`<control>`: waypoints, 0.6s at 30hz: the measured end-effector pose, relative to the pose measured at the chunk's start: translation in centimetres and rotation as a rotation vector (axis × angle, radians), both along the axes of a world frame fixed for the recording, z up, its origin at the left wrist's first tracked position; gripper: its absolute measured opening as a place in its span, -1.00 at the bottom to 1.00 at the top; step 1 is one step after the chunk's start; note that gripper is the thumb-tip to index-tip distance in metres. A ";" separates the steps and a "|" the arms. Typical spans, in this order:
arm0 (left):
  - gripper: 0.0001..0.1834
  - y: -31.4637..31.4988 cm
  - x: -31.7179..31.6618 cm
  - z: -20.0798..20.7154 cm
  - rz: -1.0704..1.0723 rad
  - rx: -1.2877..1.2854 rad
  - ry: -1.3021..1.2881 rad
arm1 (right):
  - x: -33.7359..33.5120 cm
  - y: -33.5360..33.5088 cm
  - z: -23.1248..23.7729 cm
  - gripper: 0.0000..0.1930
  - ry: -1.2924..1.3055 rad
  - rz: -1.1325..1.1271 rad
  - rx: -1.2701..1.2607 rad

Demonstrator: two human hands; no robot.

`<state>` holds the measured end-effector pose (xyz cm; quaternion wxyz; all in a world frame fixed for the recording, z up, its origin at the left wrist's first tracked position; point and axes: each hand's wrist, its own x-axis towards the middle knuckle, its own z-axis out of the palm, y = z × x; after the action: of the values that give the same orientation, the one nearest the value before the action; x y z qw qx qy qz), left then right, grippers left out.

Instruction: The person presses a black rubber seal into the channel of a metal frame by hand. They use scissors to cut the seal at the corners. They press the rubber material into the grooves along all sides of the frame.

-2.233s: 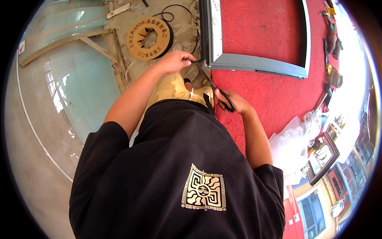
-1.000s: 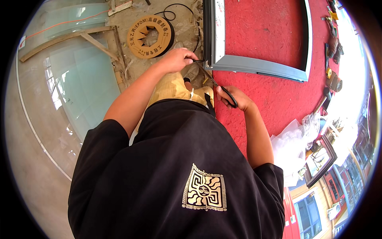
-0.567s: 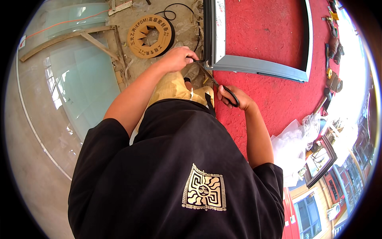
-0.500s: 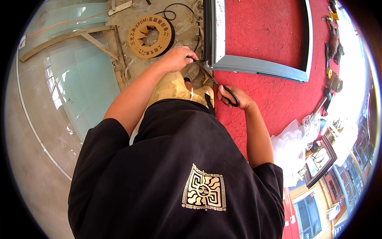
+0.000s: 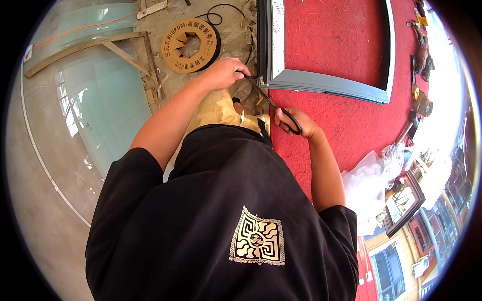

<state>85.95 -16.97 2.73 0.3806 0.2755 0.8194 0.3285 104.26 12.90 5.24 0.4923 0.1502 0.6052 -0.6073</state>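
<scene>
My left hand (image 5: 227,73) pinches a black rubber sealing strip (image 5: 249,77) close to the near left corner of a grey window frame (image 5: 331,83). Wrapped round black-handled scissors (image 5: 291,121) is my right hand (image 5: 297,123), a little nearer and to the right. The scissor blades point up and left, with their tips at the strip beside the frame's corner; whether they touch it I cannot tell. Behind my left hand lies a roll of black strip with a brown cardboard face (image 5: 201,59), and a loose length of strip curls away from it.
Red carpet (image 5: 311,113) lies under the frame. Glass panes (image 5: 95,120) and a wooden bracket (image 5: 85,47) are on the left. Several hand tools (image 5: 420,55) line the far right, above clear plastic wrapping (image 5: 369,178) and a small dark frame (image 5: 406,203).
</scene>
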 end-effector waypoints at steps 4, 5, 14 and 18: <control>-0.79 0.2 -0.1 0.2 -0.005 -0.008 -0.003 | 0.2 0.0 -0.1 -0.09 0.001 -0.012 -0.016; -0.79 0.1 -0.1 0.2 -0.005 -0.006 0.001 | 0.1 -0.1 0.0 -0.09 -0.001 -0.016 -0.021; -0.79 0.1 -0.1 -0.1 -0.015 0.007 0.009 | 0.0 0.1 0.1 -0.21 0.003 0.005 -0.059; -0.78 0.2 -0.1 0.1 -0.027 0.007 0.018 | 0.1 0.1 0.0 -0.22 -0.008 0.004 -0.046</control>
<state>85.85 -16.80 2.83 0.3767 0.2911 0.8177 0.3237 104.32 13.01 5.29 0.4990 0.1403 0.5894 -0.6195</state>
